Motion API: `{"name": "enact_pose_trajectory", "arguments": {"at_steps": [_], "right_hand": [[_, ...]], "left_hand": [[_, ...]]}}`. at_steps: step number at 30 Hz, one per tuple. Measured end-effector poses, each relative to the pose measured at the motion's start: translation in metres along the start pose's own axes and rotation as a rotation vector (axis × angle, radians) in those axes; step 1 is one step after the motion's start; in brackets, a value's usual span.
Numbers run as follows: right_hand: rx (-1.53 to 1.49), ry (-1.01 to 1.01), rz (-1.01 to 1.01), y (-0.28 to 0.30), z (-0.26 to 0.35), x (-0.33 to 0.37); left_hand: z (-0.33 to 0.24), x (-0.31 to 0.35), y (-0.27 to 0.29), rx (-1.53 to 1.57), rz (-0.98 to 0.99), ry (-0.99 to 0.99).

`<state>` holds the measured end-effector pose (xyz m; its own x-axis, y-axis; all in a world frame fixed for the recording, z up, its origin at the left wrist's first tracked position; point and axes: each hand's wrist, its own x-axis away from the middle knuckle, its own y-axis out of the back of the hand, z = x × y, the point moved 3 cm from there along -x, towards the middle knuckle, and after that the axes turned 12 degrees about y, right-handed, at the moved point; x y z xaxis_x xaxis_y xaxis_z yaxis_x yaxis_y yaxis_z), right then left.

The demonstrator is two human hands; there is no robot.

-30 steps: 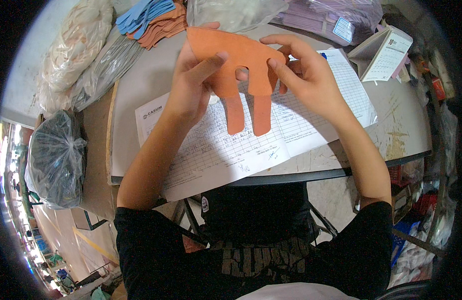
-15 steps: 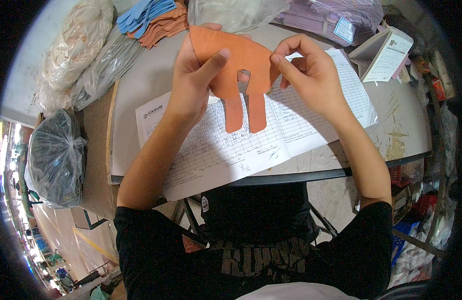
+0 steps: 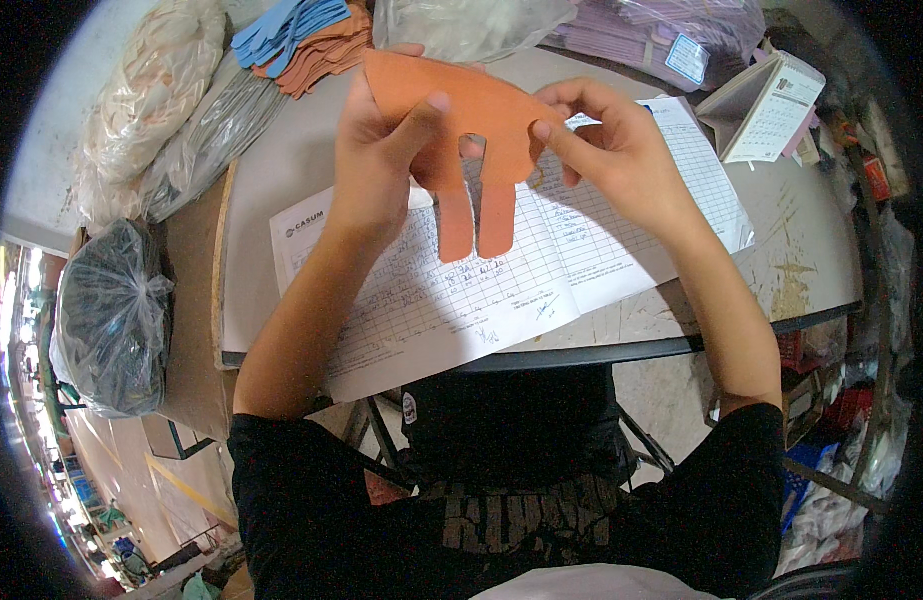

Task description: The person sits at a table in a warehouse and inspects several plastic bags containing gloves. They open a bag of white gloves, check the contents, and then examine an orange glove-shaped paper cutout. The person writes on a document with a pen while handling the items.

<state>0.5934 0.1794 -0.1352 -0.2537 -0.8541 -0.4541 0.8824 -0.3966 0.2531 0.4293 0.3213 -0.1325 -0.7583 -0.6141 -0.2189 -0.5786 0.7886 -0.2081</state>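
Note:
An orange cut fabric piece (image 3: pixel 451 100) with two long tabs hanging down is held up between both hands. My left hand (image 3: pixel 381 150) grips its left side, the thumb lying flat over the front and the other fingers behind. At the right edge, my right hand (image 3: pixel 606 150) pinches the piece between thumb and fingers. A small notch shows where the tabs meet the wider body. Below the piece lie printed form sheets (image 3: pixel 421 330) with handwriting in their grids, partly shaded by it.
Stacked blue pieces (image 3: pixel 286 35) and orange pieces (image 3: pixel 326 60) lie at the back left of the table (image 3: pixel 271 190). Plastic-wrapped purple bundles (image 3: pixel 641 40) and a desk calendar (image 3: pixel 766 110) stand back right. A dark plastic bag (image 3: pixel 111 310) and pale wrapped bundles (image 3: pixel 161 90) sit at left.
The orange piece has shifted a little to the left with both hands still on it. My left hand has moved slightly left, and the right fingers have slid leftward too.

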Motion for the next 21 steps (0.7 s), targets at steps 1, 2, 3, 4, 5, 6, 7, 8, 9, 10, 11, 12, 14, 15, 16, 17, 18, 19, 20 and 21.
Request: {"name": "enact_pose_trajectory", "arguments": {"at_steps": [1,2,3,4,5,6,7,8,9,10,11,12,14,15,16,17,18,19,20,21], "right_hand": [[-0.014,-0.038,0.037,0.000,-0.001,0.000],[-0.028,-0.075,0.073,-0.001,-0.002,0.000],[-0.025,-0.072,0.063,0.000,-0.001,0.000],[-0.022,-0.069,0.054,0.000,-0.002,0.000],[-0.025,-0.064,0.048,0.000,-0.002,0.000],[-0.018,-0.051,0.025,0.001,-0.002,0.000],[-0.016,-0.037,0.005,0.001,-0.001,0.000],[-0.016,-0.021,-0.016,0.002,-0.001,0.000],[-0.015,-0.010,-0.029,0.003,-0.001,0.000],[-0.015,0.002,-0.044,0.004,-0.001,-0.001],[-0.015,0.014,-0.058,0.005,0.000,-0.001],[-0.003,0.013,-0.081,0.007,0.000,-0.001],[0.022,0.009,-0.128,0.010,0.000,-0.001],[0.028,0.013,-0.128,0.012,0.001,-0.002],[0.033,0.016,-0.128,0.013,0.001,-0.002],[0.046,0.020,-0.135,0.014,0.001,-0.002],[0.036,0.016,-0.138,0.014,0.001,-0.002],[0.033,0.014,-0.148,0.014,0.000,-0.002],[0.020,0.038,-0.151,0.013,0.000,-0.002],[0.068,0.037,-0.172,0.013,0.000,-0.002]], "left_hand": [[0.000,0.000,0.000,0.000,0.005,0.001],[-0.001,-0.001,0.001,0.000,0.010,0.001],[0.000,-0.001,0.001,-0.002,0.002,0.011],[0.000,-0.001,0.001,0.006,0.009,0.000],[0.000,-0.001,0.002,0.012,0.004,-0.002],[0.000,-0.001,0.002,0.019,-0.001,-0.004],[0.001,-0.001,0.002,-0.005,-0.010,-0.004],[0.001,-0.001,0.003,-0.029,-0.019,-0.003],[0.001,-0.001,0.003,-0.047,-0.021,-0.005],[0.002,-0.001,0.003,-0.043,-0.024,0.015],[0.002,-0.001,0.004,-0.034,-0.019,0.033],[0.003,-0.001,0.004,-0.025,-0.015,0.050],[0.007,-0.001,0.005,-0.011,-0.016,0.104],[0.009,-0.002,0.005,0.001,-0.013,0.128],[0.011,-0.002,0.006,-0.022,-0.041,0.145],[0.013,-0.002,0.006,-0.040,-0.066,0.159],[0.015,-0.003,0.006,-0.051,-0.080,0.160],[0.016,-0.003,0.006,-0.075,-0.106,0.149],[0.016,-0.003,0.005,-0.092,-0.121,0.126],[0.016,-0.004,0.004,-0.111,-0.143,0.112]]}}
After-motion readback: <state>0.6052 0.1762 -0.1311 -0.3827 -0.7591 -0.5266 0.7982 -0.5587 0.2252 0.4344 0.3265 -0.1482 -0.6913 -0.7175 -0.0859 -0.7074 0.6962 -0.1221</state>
